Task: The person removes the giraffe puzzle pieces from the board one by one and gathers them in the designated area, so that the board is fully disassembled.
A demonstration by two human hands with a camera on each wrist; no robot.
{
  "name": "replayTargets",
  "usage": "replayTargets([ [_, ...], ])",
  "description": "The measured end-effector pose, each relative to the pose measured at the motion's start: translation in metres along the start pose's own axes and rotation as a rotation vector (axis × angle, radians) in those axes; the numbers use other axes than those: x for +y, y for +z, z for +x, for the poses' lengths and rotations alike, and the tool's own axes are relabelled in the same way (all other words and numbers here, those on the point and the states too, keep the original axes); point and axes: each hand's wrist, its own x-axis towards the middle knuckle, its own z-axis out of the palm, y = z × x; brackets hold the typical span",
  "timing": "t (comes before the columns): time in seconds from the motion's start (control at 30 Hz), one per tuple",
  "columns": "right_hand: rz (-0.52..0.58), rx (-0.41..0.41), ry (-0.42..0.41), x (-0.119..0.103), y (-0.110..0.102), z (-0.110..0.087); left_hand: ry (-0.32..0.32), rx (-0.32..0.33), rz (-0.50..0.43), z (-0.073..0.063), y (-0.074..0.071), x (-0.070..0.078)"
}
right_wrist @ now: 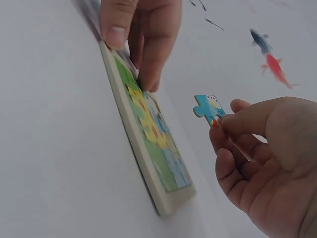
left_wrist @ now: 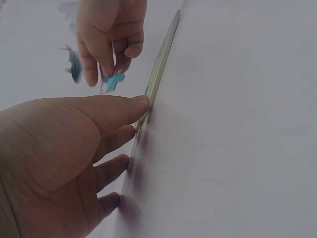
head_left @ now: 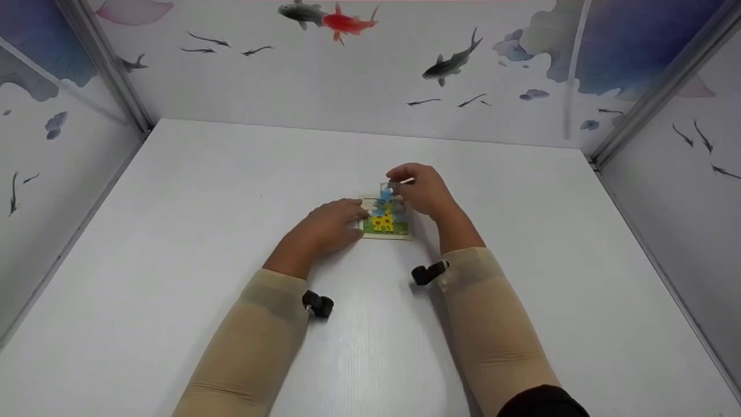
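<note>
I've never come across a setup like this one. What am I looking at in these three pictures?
There is no robot: a person works with a bare left hand and right hand. The widest picture comes from a camera worn on the head, looking forward and down; the other two come from cameras on the left and right wrists. On the white table lies a framed puzzle showing a yellow giraffe. The left hand touches it at one side, and the right hand pinches a partly blue puzzle piece, held apart from the frame.

Puzzle board (right_wrist: 173, 200) approachable from near side, left fingers (left_wrist: 113, 143) blocking left edge, right fingers (head_left: 405, 168) seemingly above far right corner
</note>
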Motion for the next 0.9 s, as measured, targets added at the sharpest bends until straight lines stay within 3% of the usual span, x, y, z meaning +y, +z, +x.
replayTargets([
  [0.4,0.059,0.112,0.086,0.043,-0.052,-0.001,-0.03,-0.021,-0.025,-0.002,-0.001,0.001],
  [0.9,0.024,0.074,0.217,0.059,-0.055,0.003,-0.023,-0.027,-0.04,-0.004,-0.003,-0.001],
])
